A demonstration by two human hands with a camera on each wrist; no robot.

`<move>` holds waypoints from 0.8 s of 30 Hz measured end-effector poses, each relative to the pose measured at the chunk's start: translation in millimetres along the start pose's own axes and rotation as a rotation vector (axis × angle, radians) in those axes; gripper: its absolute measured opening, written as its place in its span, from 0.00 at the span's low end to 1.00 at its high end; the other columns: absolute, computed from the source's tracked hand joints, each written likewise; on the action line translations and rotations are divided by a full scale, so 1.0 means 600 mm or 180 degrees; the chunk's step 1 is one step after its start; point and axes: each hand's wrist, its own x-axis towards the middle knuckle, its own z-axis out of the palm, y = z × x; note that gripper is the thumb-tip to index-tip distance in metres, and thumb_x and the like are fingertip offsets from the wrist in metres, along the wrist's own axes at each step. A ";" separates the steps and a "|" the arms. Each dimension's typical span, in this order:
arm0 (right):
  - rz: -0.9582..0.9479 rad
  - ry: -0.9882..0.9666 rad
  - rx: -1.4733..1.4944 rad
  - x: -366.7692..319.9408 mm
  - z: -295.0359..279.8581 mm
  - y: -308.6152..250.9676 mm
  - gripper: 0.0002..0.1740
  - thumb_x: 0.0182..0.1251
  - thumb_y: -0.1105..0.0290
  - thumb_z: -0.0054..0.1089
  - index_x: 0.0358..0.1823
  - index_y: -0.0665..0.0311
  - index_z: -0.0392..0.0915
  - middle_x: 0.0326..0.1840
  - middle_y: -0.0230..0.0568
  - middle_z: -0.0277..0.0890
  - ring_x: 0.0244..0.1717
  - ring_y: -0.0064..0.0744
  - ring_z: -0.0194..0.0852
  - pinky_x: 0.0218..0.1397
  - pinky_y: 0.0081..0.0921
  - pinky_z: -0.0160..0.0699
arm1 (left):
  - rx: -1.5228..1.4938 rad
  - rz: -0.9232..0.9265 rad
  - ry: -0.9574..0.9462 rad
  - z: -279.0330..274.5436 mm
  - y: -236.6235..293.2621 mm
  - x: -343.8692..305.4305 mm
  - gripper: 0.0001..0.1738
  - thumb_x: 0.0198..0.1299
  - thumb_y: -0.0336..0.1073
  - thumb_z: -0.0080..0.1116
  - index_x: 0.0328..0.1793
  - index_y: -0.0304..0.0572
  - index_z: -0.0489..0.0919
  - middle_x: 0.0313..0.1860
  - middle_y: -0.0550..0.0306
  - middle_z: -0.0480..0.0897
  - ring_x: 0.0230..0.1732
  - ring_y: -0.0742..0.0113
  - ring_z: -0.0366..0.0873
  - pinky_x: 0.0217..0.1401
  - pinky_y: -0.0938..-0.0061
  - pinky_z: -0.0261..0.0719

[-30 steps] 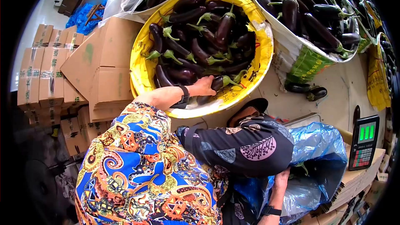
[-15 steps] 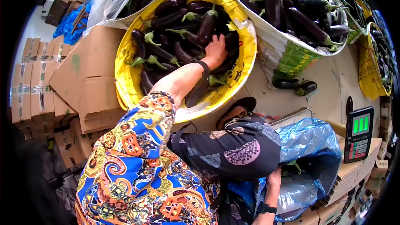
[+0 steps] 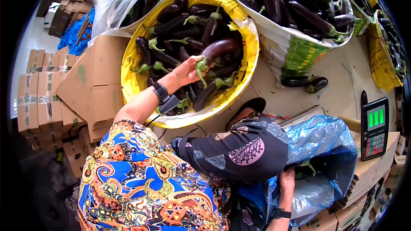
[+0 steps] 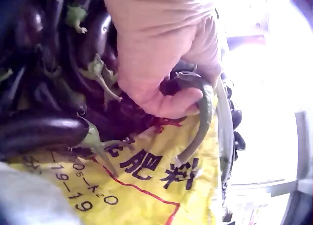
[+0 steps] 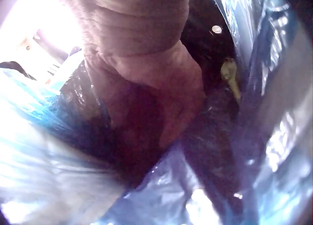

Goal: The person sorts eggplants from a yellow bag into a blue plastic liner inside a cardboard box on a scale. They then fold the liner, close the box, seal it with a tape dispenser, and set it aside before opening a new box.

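Note:
My left hand (image 3: 186, 71) grips a dark purple eggplant (image 3: 221, 48) at its green stem end, above the yellow-lined basket (image 3: 253, 66). In the left wrist view the thumb and fingers of the left hand (image 4: 159, 54) close around its cap, with the curved green stem (image 4: 204, 122) sticking out below. Many other eggplants lie heaped beneath it. My right hand (image 3: 287, 180) reaches into the mouth of a blue plastic bag (image 3: 319, 139). In the right wrist view its fingers are hidden in shadow and film, beside a pale green stem (image 5: 229, 77); I cannot tell what they hold.
A white sack (image 3: 274, 51) full of eggplants stands at the back right, with loose eggplants (image 3: 317, 84) on the floor before it. Flattened cardboard (image 3: 102, 85) is stacked at the left. A scale display (image 3: 376, 128) stands right of the bag.
My left hand first left one eggplant and reached deeper into the heap. It has now drawn back toward me, lifting an eggplant by its stem end. The right hand stays at the bag.

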 end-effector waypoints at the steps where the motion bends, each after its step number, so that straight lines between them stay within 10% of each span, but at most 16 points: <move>1: -0.0012 0.0013 -0.0056 -0.004 -0.001 -0.010 0.27 0.57 0.56 0.72 0.44 0.76 0.81 0.33 0.46 0.84 0.30 0.31 0.81 0.36 0.32 0.78 | -0.0058 0.0026 -0.0046 0.009 -0.003 -0.020 0.22 0.67 0.43 0.60 0.58 0.32 0.77 0.54 0.41 0.83 0.37 0.67 0.82 0.35 0.77 0.84; 8: 0.0001 -0.0154 -0.0937 -0.021 -0.024 -0.036 0.27 0.57 0.53 0.69 0.41 0.75 0.82 0.35 0.58 0.85 0.39 0.50 0.86 0.47 0.40 0.79 | 0.0655 -0.0100 -0.0826 0.099 0.021 -0.075 0.36 0.59 0.52 0.63 0.63 0.26 0.74 0.36 0.60 0.79 0.29 0.75 0.71 0.29 0.80 0.69; 14: -0.0488 0.0067 0.0749 -0.092 -0.143 -0.119 0.11 0.69 0.67 0.64 0.43 0.70 0.81 0.30 0.35 0.82 0.30 0.18 0.79 0.36 0.19 0.77 | 0.2173 -0.0237 -0.1579 0.282 0.041 -0.023 0.42 0.50 0.52 0.68 0.63 0.24 0.75 0.44 0.53 0.84 0.35 0.73 0.80 0.36 0.79 0.79; 21: -0.2191 0.1142 0.0838 -0.190 -0.188 -0.215 0.43 0.60 0.54 0.73 0.73 0.64 0.66 0.71 0.46 0.70 0.71 0.40 0.68 0.68 0.37 0.70 | 0.3325 -0.0804 -0.3123 0.510 -0.051 0.055 0.44 0.48 0.56 0.68 0.62 0.22 0.77 0.45 0.56 0.83 0.42 0.70 0.78 0.51 0.78 0.76; 24: -0.2083 0.0481 0.0849 -0.188 -0.184 -0.223 0.40 0.55 0.61 0.78 0.69 0.63 0.70 0.60 0.44 0.79 0.59 0.33 0.77 0.63 0.30 0.74 | 0.4041 -0.0959 -0.3372 0.589 -0.101 0.059 0.50 0.42 0.62 0.67 0.61 0.21 0.77 0.45 0.52 0.85 0.43 0.67 0.79 0.50 0.76 0.77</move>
